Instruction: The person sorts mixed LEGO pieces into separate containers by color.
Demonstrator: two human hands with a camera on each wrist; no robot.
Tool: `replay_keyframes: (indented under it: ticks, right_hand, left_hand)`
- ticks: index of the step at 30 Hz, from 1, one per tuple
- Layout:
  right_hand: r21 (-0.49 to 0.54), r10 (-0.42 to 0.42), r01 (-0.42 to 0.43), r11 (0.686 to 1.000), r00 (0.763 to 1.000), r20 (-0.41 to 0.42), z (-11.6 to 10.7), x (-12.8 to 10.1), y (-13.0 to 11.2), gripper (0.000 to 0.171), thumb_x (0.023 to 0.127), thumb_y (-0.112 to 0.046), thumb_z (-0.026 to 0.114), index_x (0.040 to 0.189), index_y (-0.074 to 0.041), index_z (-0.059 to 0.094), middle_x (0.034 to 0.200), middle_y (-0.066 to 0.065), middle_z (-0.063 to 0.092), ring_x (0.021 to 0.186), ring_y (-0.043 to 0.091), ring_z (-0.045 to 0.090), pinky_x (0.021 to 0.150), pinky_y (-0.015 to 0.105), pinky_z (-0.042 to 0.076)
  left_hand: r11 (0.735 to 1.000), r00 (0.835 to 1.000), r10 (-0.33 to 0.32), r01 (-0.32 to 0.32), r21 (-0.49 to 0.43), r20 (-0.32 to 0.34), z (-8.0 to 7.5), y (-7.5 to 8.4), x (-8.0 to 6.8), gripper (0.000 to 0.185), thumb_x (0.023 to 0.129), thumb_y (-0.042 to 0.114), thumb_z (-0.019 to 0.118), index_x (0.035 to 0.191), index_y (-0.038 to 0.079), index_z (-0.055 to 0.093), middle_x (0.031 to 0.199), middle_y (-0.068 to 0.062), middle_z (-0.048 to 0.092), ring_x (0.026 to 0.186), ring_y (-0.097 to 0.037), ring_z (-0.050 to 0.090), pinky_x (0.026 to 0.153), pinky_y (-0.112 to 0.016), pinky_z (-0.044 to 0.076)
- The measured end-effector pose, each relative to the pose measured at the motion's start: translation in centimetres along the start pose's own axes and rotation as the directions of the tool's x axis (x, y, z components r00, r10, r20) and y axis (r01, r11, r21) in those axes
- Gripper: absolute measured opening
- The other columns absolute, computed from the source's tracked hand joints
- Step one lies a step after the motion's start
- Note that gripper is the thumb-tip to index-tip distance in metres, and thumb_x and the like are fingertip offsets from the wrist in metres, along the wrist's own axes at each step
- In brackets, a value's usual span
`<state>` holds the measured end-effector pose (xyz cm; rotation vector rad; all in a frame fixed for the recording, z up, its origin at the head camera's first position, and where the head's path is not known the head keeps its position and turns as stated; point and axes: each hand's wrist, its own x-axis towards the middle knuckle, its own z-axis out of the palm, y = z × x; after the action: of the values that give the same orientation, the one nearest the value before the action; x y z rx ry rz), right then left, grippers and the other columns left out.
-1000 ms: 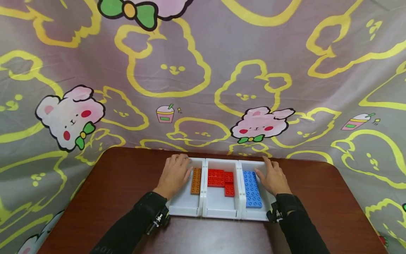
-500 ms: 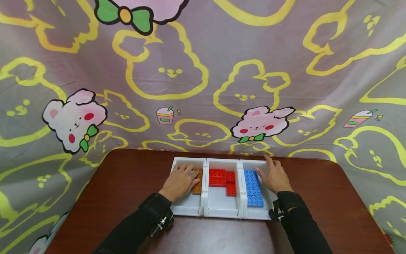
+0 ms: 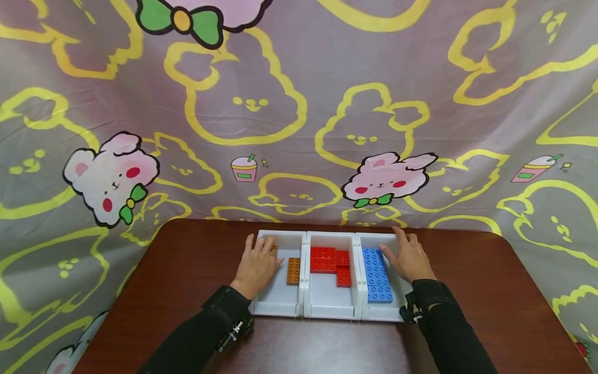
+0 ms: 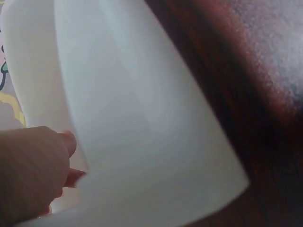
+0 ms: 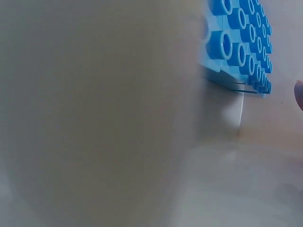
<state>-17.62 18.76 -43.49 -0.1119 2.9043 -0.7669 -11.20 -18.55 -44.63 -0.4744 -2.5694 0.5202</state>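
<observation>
Inside the left white bin (image 3: 279, 301), we see the orange brick (image 3: 293, 270) lying flat just right of the left hand (image 3: 256, 266), apart from its fingertips. That hand rests relaxed over the bin, holding nothing. Our right hand (image 3: 409, 258) lies flat, fingers spread, on the right bin (image 3: 401, 291) beside the blue plate (image 3: 376, 268).

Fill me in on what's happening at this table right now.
A person rests both hands on a white three-compartment tray on a brown table. The left hand lies in the left compartment beside an orange brick. The right hand lies by the blue bricks. Red bricks sit in the middle compartment, untouched.
</observation>
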Motion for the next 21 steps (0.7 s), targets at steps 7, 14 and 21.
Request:
replay_keyframes:
  ticks: [7, 14, 21]
  right_hand:
    - [0.000, 0.008, -0.008, 1.000, 1.000, -0.006, 0.2, 0.0, -0.1, 0.074, 0.105, -0.039, 0.059, 0.161, -0.006, 0.024, 0.149, 0.041, 0.033, 0.129, 0.061, 0.047, 0.102, 0.074, 0.042]
    - [-0.009, 0.025, -0.025, 1.000, 1.000, -0.006, 0.2, 0.0, 0.1, 0.074, 0.105, -0.042, 0.059, 0.160, -0.005, 0.025, 0.146, 0.042, 0.033, 0.124, 0.061, 0.050, 0.099, 0.074, 0.044]
    - [-0.005, 0.010, -0.010, 1.000, 1.000, -0.004, 0.3, 0.0, 0.1, 0.074, 0.105, -0.041, 0.059, 0.159, -0.004, 0.025, 0.146, 0.042, 0.034, 0.121, 0.061, 0.051, 0.098, 0.074, 0.045]
  left_hand:
    - [0.993, 0.995, 0.086, -0.089, -0.079, -0.040, -0.2, 0.1, -0.4, 0.024, 0.095, 0.025, 0.074, 0.116, 0.012, 0.074, 0.114, -0.011, 0.057, 0.098, -0.028, 0.054, 0.096, -0.048, 0.048]
    - [0.959, 0.971, 0.236, -0.228, -0.170, 0.032, -0.8, -0.2, -0.7, 0.029, 0.098, 0.018, 0.070, 0.123, 0.031, 0.076, 0.115, -0.010, 0.057, 0.101, -0.029, 0.054, 0.096, -0.050, 0.049]
    - [0.990, 0.994, 0.098, -0.093, -0.101, 0.046, -1.8, -0.5, -2.2, 0.009, 0.095, 0.014, 0.069, 0.097, 0.017, 0.077, 0.120, -0.010, 0.054, 0.101, -0.030, 0.051, 0.099, -0.052, 0.045]
